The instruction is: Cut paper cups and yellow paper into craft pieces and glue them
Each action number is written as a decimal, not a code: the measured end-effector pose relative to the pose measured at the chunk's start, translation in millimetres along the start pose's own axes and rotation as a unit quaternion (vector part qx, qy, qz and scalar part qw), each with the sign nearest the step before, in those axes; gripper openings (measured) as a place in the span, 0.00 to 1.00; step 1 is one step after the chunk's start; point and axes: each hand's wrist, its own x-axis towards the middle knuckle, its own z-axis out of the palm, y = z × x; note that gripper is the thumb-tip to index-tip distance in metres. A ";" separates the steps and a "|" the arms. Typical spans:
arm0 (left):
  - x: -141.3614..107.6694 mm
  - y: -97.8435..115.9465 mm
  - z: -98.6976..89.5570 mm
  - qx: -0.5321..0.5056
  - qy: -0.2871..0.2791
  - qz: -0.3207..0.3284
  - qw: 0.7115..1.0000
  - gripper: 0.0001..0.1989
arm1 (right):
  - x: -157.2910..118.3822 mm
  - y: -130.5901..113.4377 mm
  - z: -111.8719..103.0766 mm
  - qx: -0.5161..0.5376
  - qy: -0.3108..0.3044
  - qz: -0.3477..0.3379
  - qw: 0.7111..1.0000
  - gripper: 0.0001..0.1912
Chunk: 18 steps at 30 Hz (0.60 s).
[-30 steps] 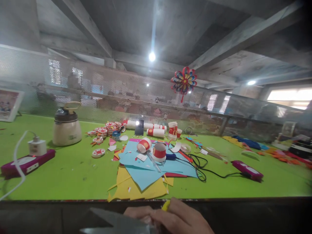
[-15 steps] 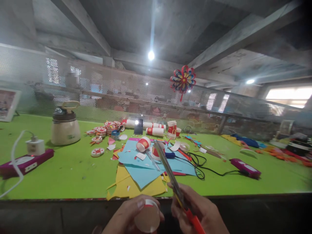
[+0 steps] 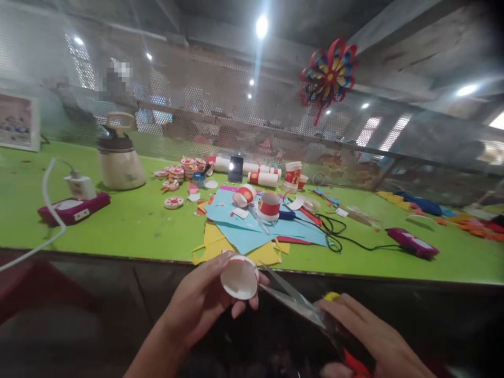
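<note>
My left hand (image 3: pixel 200 294) holds a paper cup (image 3: pixel 239 277) in front of the table's near edge, its round open mouth turned toward the camera. My right hand (image 3: pixel 362 331) grips scissors (image 3: pixel 299 304) with red and yellow handles. Their blades stand apart, with the tips at the right side of the cup's rim. Beyond the hands, a cut red and white cup (image 3: pixel 269 208) stands on blue paper (image 3: pixel 236 236), and another cup (image 3: pixel 244 195) lies tilted beside it. Yellow paper (image 3: pixel 216 247) lies under the blue sheets.
On the green table (image 3: pixel 129 231) stand a spray bottle (image 3: pixel 121 163), a purple power strip (image 3: pixel 74 207) and stacked cups (image 3: pixel 292 176). A second power strip (image 3: pixel 411 243) lies right, near a black cable. A flower ornament (image 3: pixel 329 73) hangs above.
The cup has turned from its flat base to its open mouth facing the camera. The scissors have swung left, their blades have opened, and their tips have come to the cup. The view has tilted down.
</note>
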 end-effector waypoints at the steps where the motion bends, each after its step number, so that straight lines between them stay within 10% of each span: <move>1: -0.4 0.0 -0.9 0.000 -0.005 0.001 1.000 0.15 | -3.8 2.1 -2.4 -0.021 -0.007 -0.009 1.000 0.30; 18: -2.7 0.0 0.5 0.070 -0.042 0.018 0.997 0.21 | -8.1 0.7 -16.0 -0.126 -0.061 -0.061 0.988 0.25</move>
